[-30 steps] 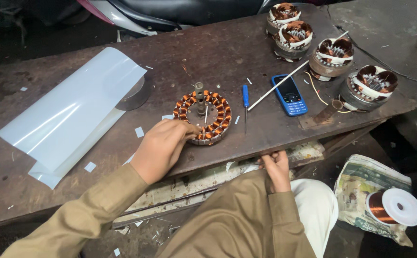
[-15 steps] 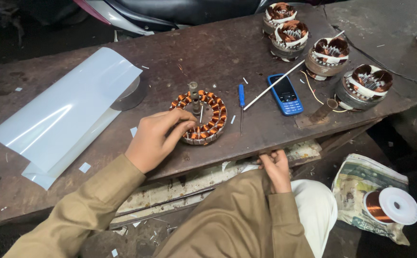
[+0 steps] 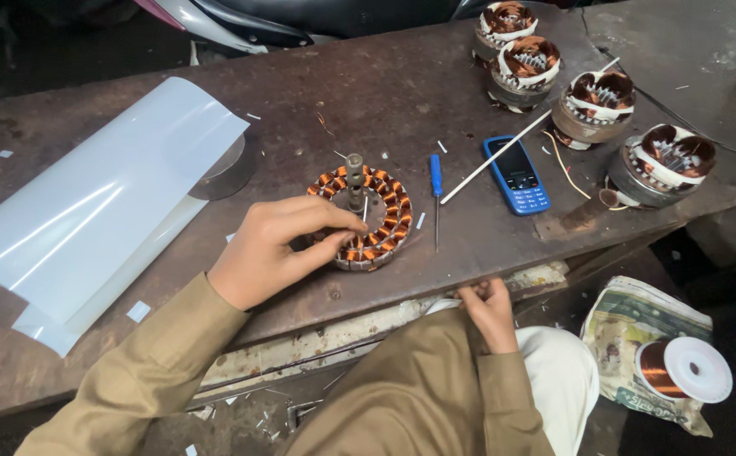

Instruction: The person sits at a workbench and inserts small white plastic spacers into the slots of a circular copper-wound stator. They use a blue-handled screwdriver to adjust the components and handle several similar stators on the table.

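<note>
Resting on the near side of a wound stator [image 3: 366, 221] at centre frame, the left hand [image 3: 279, 247] has thumb and fingers closed on the ring's near rim. The stator lies flat on the rusty counter [image 3: 385, 93]; its copper coils form a ring, and its shaft stands upright from the middle, long axis vertical, pointing toward the camera.

Right hand [image 3: 488, 311] sits low, at the counter's front edge, lower centre of the frame, fingers curled together on the edge of the tan cloth; whether it holds anything else cannot be told. The two hands are apart.

Containers: a crumpled bag [image 3: 638, 338] at lower right, below the counter, carries a white spool of copper wire [image 3: 680, 369] lying on it.

On the counter: a blue-handled screwdriver [image 3: 436, 198] just right of the stator, long axis running top to bottom of the frame, handle at the far end. A white rod [image 3: 520, 141] lies diagonally, rising toward upper right. A blue phone [image 3: 516, 175] lies beside the rod. Four further wound stators [image 3: 592, 93] stand in a diagonal row at upper right. A white plastic sheet [image 3: 89, 203] covers the left part, partly over a round metal disc [image 3: 229, 169].
</note>
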